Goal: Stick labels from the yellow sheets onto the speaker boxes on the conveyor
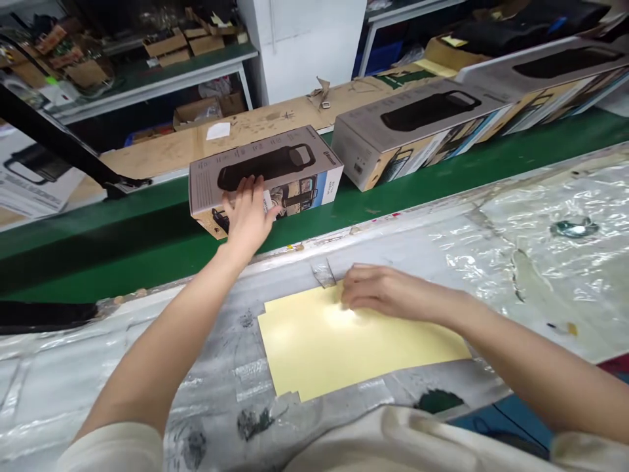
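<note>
My left hand [246, 213] lies over the near top edge of a printed cardboard box [289, 141] that pictures a black speaker with a handle. Its fingers are stretched out on the top face, and the thumb points along the front side. A white label shows beside the thumb. Below, a pale yellow sheet [344, 354] with notched corners lies flat on the plastic-covered worktop [216, 367]. My right hand [366, 288] is at this sheet's far edge, fingers closed and pressed together; what they hold, if anything, is hidden.
The box stands on a green conveyor belt [393, 200]. To its right come another speaker box [422, 111] and a further box [545, 72] in line. A dark metal arm [59, 137] slants in at left. Behind the belt runs a cardboard-covered ledge [167, 157].
</note>
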`<state>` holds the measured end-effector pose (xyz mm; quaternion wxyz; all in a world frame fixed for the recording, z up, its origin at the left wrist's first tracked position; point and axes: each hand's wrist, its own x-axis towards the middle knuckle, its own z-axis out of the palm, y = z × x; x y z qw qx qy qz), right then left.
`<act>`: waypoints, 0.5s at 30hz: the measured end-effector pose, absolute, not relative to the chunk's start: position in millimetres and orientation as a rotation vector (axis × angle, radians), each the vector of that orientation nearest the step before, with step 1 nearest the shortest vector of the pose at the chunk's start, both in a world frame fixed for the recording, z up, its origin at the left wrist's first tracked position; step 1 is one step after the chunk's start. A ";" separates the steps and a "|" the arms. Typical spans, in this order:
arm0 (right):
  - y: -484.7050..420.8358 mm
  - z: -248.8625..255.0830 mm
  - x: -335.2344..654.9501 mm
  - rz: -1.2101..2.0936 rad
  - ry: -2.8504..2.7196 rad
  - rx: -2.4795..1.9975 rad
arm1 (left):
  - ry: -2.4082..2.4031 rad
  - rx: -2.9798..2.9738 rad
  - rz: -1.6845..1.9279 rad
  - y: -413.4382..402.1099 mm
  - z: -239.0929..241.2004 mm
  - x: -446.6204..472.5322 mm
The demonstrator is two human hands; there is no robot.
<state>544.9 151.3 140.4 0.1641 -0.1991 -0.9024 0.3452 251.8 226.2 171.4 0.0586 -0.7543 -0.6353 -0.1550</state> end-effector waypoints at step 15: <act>126.2 104.7 559.8 0.804 -2.588 -0.589 | -1.344 -3.085 -0.490 54.8 103.0 298.0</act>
